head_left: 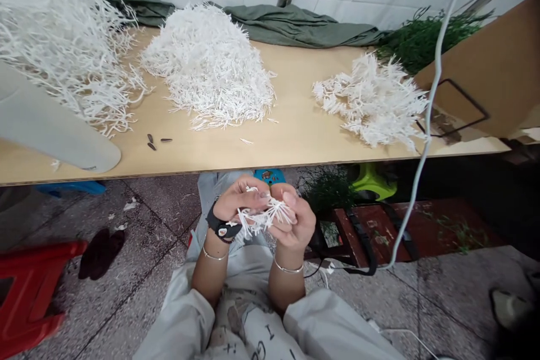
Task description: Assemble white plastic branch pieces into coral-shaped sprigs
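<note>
White strands [278,211] at six o'clock, near side of desk [295,129], pinched between left fingers [254,199] and right fingers [291,198]. Probably best: light pinch where they gather, tips free, no crushing. Pile [211,62] at eleven o'clock.
</note>
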### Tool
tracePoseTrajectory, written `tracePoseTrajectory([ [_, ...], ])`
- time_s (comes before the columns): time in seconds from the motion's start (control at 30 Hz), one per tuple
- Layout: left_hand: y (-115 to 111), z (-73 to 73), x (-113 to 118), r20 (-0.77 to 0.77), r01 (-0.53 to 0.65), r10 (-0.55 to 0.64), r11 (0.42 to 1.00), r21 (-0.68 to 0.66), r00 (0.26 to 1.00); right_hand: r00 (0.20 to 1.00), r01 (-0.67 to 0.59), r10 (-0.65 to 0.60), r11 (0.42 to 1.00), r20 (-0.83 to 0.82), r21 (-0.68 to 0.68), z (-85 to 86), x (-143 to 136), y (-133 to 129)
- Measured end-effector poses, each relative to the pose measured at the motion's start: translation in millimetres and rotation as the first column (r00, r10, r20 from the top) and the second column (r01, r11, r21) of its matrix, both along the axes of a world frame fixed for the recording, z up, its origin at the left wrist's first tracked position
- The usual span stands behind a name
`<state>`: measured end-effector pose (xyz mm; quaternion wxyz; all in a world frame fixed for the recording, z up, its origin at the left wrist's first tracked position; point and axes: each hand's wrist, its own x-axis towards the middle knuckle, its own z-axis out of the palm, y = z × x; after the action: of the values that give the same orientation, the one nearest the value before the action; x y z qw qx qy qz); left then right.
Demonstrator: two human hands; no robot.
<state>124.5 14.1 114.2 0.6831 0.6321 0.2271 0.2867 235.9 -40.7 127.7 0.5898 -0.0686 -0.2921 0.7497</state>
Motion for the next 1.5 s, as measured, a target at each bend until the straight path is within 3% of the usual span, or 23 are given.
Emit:
tracePoseTrajectory([
  [0.1, -1.4, -7.2, 3.4, -0.184, -0.138, 0.168, 0.976, 0.167, 0.968, 0.974, 0.058, -0.033, 0.993, -0.226, 0.103, 4.8, 1.2, -3.0],
  [0.17, 0.3, -4.5, 3.0, -0.218, -0.234, 0.28, 0.948, 0.216, 0.935, 0.922, 0.232, -0.162, 0.958, -0.351, 0.168, 7.9, 5.9, -4.2],
  [0.23, 2.6, 3.4, 1.8, -0.153, -0.322, 0.335, 0.941, 0.104, 0.93, 0.86, 0.464, -0.398, 0.87, -0.319, 0.165, 11.7, 10.4, -4.3],
  [0.3, 3.4, 14.0, 1.0, -0.066, -0.382, 0.377, 0.921, -0.077, 0.924, 0.749, 0.661, -0.658, 0.73, -0.084, 0.175, 16.0, 12.6, -1.3],
  [0.37, 2.0, 23.9, 1.2, -0.009, -0.372, 0.378, 0.907, -0.199, 0.926, 0.545, 0.781, -0.816, 0.577, 0.19, 0.238, 18.3, 13.3, 7.8],
  [0.43, -0.8, 30.6, 2.2, 0.02, -0.335, 0.35, 0.909, -0.247, 0.936, 0.269, 0.867, -0.897, 0.384, 0.352, 0.316, 16.2, 15.6, 26.0],
  [0.5, -3.9, 33.6, 2.9, 0.039, -0.321, 0.342, 0.911, -0.259, 0.939, -0.003, 0.89, -0.876, 0.218, 0.483, 0.4, 9.0, 21.6, 52.6],
  [0.53, -5.2, 34.1, 2.8, 0.048, -0.332, 0.355, 0.908, -0.256, 0.934, -0.116, 0.871, -0.829, 0.18, 0.548, 0.456, 3.9, 26.0, 67.4],
  [0.57, -6.3, 34.1, 2.3, 0.052, -0.357, 0.379, 0.902, -0.242, 0.924, -0.19, 0.831, -0.769, 0.206, 0.611, 0.517, -1.8, 30.8, 81.8],
  [0.67, -8.3, 33.1, -0.8, -0.003, -0.46, 0.464, 0.879, -0.127, 0.886, -0.358, 0.668, -0.563, 0.404, 0.745, 0.625, -17.6, 41.9, 112.6],
  [0.73, -8.8, 32.0, -2.9, -0.065, -0.505, 0.503, 0.863, -0.013, 0.862, -0.424, 0.625, -0.523, 0.422, 0.74, 0.656, -23.2, 41.9, 116.1],
  [0.8, -9.0, 30.3, -4.2, -0.023, -0.52, 0.52, 0.854, -0.003, 0.854, -0.372, 0.658, -0.594, 0.374, 0.713, 0.654, -22.7, 35.0, 105.7],
  [0.83, -9.1, 29.4, -4.5, 0.043, -0.519, 0.521, 0.853, -0.053, 0.852, -0.298, 0.683, -0.648, 0.368, 0.701, 0.63, -20.1, 29.7, 96.5],
  [0.87, -9.2, 28.6, -4.6, 0.114, -0.503, 0.516, 0.855, -0.125, 0.849, -0.195, 0.701, -0.699, 0.392, 0.688, 0.596, -16.2, 23.7, 85.9],
  [0.97, -10.1, 27.2, -5.0, 0.23, -0.404, 0.467, 0.873, -0.274, 0.854, 0.142, 0.644, -0.758, 0.559, 0.637, 0.522, -0.6, 6.3, 52.8],
  [1.03, -10.6, 27.3, -6.7, 0.233, -0.354, 0.412, 0.9, -0.255, 0.881, 0.274, 0.561, -0.75, 0.633, 0.601, 0.533, 8.8, -1.8, 35.9],
  [1.1, -10.8, 27.9, -10.0, 0.222, -0.328, 0.364, 0.927, -0.184, 0.904, 0.346, 0.497, -0.733, 0.673, 0.585, 0.548, 14.4, -5.7, 25.0],
  [1.23, -10.5, 28.9, -19.9, 0.147, -0.326, 0.325, 0.945, -0.018, 0.934, 0.406, 0.432, -0.684, 0.728, 0.606, 0.533, 14.5, -3.1, 15.8],
  [1.33, -10.4, 28.1, -27.1, 0.088, -0.358, 0.353, 0.933, 0.049, 0.932, 0.338, 0.433, -0.678, 0.727, 0.652, 0.532, 12.0, 0.9, 12.5],
  [1.5, -10.0, 26.2, -32.7, -0.026, -0.334, 0.338, 0.937, 0.102, 0.941, 0.271, 0.33, -0.608, 0.787, 0.747, 0.521, 14.2, 0.1, 6.8],
])
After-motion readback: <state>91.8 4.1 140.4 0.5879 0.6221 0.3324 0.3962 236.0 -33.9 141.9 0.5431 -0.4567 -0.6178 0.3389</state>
